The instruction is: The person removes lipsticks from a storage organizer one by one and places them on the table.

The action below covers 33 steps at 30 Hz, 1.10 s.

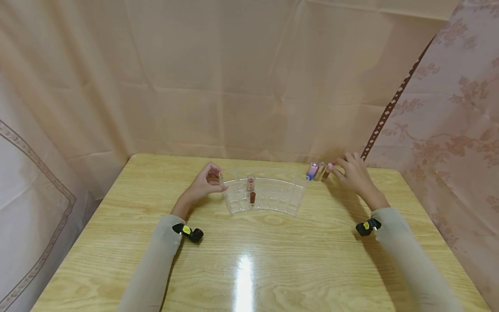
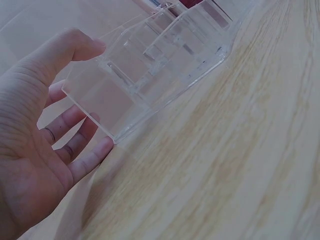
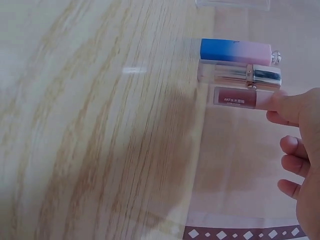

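A clear lipstick organizer [image 1: 273, 211] with stepped compartments stands on the table, its front curved. My left hand [image 1: 204, 180] grips its left end wall; in the left wrist view, the thumb lies by the top edge and the fingers pass behind the side panel [image 2: 97, 107]. Inside the organizer are a lipstick with a clear cap [image 1: 251, 182] and a dark red lip tube [image 1: 252, 198]. At the back right, my right hand [image 1: 355, 175] pinches the pink cap of a lip gloss tube [image 3: 235, 97] between thumb and index finger. The other right fingers are loosely bent.
Beside the lip gloss stand a gold lipstick with a clear section [image 3: 232, 74] and a blue-to-pink lipstick [image 3: 232, 51]. Cloth curtains [image 1: 253, 108] hang right behind the wooden table [image 1: 304, 260]. Black wrist cameras sit on both sleeves.
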Each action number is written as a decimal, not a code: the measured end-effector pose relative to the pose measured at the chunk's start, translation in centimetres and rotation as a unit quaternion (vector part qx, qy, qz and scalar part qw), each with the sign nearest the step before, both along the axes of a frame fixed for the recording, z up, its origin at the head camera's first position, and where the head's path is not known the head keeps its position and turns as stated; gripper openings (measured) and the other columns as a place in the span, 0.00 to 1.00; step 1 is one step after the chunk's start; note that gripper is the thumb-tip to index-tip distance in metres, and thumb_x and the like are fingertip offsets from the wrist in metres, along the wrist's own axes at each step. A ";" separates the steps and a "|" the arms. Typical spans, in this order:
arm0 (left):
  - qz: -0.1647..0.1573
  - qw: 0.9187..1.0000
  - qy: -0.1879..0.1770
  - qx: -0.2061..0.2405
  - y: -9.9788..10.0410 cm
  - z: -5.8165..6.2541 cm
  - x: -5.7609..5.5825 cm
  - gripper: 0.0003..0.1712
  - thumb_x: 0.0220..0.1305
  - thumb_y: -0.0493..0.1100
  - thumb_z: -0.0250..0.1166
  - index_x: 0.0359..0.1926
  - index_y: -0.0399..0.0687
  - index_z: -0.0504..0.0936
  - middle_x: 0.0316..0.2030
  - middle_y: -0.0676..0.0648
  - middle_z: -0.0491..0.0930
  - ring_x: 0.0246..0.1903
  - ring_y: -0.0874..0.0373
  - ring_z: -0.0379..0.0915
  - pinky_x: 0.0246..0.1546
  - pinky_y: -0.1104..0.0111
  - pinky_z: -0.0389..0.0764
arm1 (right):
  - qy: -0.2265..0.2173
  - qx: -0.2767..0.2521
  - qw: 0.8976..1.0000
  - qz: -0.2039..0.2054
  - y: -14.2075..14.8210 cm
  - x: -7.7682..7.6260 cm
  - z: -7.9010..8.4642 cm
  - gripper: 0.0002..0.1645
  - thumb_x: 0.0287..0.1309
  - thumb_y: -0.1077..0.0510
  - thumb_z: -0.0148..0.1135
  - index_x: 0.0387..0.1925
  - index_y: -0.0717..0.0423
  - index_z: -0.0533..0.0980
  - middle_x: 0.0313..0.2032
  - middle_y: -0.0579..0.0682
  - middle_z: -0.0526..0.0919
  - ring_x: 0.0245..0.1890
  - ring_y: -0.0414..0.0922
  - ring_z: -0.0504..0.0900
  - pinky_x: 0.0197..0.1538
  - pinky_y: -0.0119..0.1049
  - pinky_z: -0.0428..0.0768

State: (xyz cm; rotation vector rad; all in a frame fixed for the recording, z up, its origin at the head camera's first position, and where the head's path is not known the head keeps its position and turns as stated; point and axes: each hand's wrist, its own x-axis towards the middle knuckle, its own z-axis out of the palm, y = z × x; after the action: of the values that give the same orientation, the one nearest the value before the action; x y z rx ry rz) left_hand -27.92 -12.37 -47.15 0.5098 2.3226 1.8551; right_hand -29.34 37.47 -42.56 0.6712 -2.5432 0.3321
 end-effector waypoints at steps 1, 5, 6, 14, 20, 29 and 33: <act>0.000 1.000 -0.002 0.000 0.0 0.1 0.0 0.34 0.56 0.30 0.74 0.58 0.30 0.65 0.53 0.34 0.70 0.51 0.41 0.73 0.56 0.59 0.77 | -0.002 -0.003 1.000 0.000 0.0 0.0 0.0 0.12 0.59 0.61 0.72 0.41 0.65 0.82 0.35 0.62 0.74 0.35 0.56 0.63 0.39 0.46 0.59; 0.000 1.000 -0.002 0.001 -0.1 0.2 0.1 0.34 0.57 0.30 0.73 0.59 0.29 0.64 0.55 0.30 0.69 0.52 0.38 0.72 0.58 0.56 0.76 | -0.015 -0.013 1.000 -0.002 -0.1 0.0 -0.1 0.12 0.60 0.61 0.71 0.42 0.65 0.82 0.36 0.62 0.74 0.36 0.55 0.63 0.39 0.46 0.59; 0.000 1.000 -0.001 0.000 -0.1 0.2 0.1 0.34 0.57 0.30 0.73 0.59 0.30 0.64 0.55 0.30 0.69 0.53 0.38 0.72 0.58 0.56 0.76 | -0.019 -0.015 1.000 -0.002 -0.1 0.0 -0.1 0.12 0.60 0.61 0.71 0.42 0.65 0.82 0.36 0.62 0.75 0.37 0.56 0.64 0.39 0.46 0.60; 0.003 1.000 0.002 -0.001 -0.3 0.1 0.1 0.33 0.56 0.29 0.74 0.57 0.33 0.65 0.53 0.34 0.70 0.51 0.42 0.73 0.55 0.62 0.77 | -0.048 -0.017 0.999 -0.015 -0.2 -0.1 -0.2 0.12 0.63 0.59 0.69 0.44 0.64 0.83 0.38 0.61 0.75 0.37 0.54 0.63 0.39 0.45 0.59; 0.002 1.000 0.002 -0.002 -0.5 0.1 0.0 0.33 0.56 0.30 0.74 0.57 0.33 0.66 0.53 0.34 0.70 0.50 0.42 0.73 0.54 0.66 0.77 | -0.056 -0.017 0.998 -0.016 -0.5 -0.2 -0.3 0.13 0.63 0.58 0.69 0.44 0.64 0.83 0.38 0.61 0.76 0.38 0.54 0.64 0.41 0.46 0.61; 0.003 1.000 0.008 -0.003 -0.4 0.1 0.1 0.33 0.55 0.30 0.74 0.58 0.31 0.65 0.52 0.36 0.71 0.49 0.48 0.73 0.56 0.61 0.77 | -0.054 -0.016 0.998 -0.015 -0.4 0.0 -0.5 0.14 0.62 0.59 0.70 0.45 0.65 0.83 0.37 0.60 0.75 0.37 0.53 0.64 0.41 0.45 0.60; -0.001 1.000 0.008 -0.003 -0.2 0.1 0.1 0.33 0.56 0.30 0.74 0.57 0.32 0.66 0.51 0.37 0.70 0.50 0.46 0.73 0.59 0.57 0.77 | -0.048 -0.017 0.999 -0.014 -0.3 0.2 -0.4 0.13 0.62 0.60 0.70 0.45 0.65 0.83 0.36 0.60 0.75 0.36 0.53 0.64 0.39 0.44 0.61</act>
State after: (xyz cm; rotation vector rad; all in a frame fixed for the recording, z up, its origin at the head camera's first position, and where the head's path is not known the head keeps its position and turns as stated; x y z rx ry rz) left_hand -27.84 -12.57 -47.05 0.5289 2.3364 1.8497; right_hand -29.17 37.19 -42.97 0.6199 -2.6291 0.4070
